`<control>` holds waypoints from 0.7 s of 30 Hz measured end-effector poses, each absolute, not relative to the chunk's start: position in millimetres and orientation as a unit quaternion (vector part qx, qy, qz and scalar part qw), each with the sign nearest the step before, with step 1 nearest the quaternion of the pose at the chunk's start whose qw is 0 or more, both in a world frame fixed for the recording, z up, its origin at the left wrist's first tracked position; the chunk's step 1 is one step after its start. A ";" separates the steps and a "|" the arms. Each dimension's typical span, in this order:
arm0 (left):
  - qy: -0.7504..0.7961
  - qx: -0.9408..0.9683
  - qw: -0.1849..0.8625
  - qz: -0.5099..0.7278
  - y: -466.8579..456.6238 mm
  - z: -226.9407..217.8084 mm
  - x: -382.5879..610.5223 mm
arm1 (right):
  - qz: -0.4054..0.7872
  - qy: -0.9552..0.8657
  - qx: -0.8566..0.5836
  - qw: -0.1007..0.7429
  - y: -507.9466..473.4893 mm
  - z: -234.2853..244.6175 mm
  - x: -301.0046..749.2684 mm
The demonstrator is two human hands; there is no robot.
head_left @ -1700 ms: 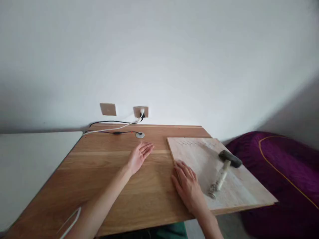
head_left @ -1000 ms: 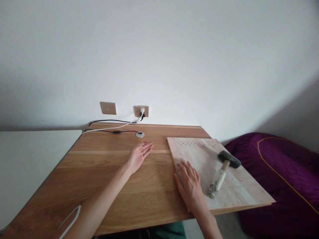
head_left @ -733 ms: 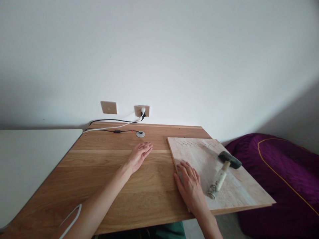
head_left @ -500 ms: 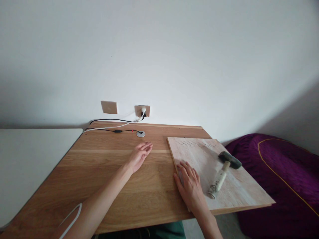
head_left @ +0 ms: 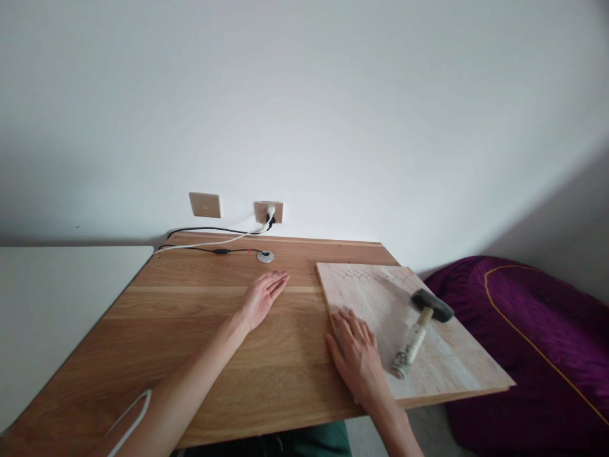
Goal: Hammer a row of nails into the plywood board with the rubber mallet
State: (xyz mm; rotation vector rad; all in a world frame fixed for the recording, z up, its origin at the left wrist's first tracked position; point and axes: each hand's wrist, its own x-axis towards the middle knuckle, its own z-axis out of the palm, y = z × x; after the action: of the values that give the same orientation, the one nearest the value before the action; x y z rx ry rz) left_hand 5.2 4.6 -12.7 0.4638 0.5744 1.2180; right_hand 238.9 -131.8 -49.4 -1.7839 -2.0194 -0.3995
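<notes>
You are pressing your right hand [head_left: 356,357], fingers slightly apart, on the near edge of a board [head_left: 457,358], just beside a mallet [head_left: 415,335] lying on it, while your left hand [head_left: 261,301], fingers together, is resting palm-down on the desk [head_left: 200,304].

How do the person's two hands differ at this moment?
The left hand is over the wooden desk, near a metal grommet. The right hand is at the edge of the pale board, with its fingers on it. The right hand is nearer the mallet. Both hands are bare, palm down, and hold nothing.
</notes>
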 end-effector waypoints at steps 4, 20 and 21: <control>0.271 0.196 0.766 0.550 6.0 -11.3 4.1 | -0.129 -0.721 -0.651 0.199 -132.9 -46.2 234.3; 0.165 0.145 0.801 0.558 4.8 15.5 -13.2 | -0.053 -0.768 -0.612 0.180 -161.9 -26.8 163.9; 0.162 0.148 0.802 0.555 5.1 16.4 -14.1 | -0.042 -0.769 -0.612 0.179 -163.6 -24.4 157.1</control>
State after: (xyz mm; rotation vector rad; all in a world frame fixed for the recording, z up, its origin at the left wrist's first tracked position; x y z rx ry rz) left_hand -14.1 5.1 16.4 0.3163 0.3466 1.1904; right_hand 157.1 -163.6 -24.4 -1.7299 -2.1739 -0.1186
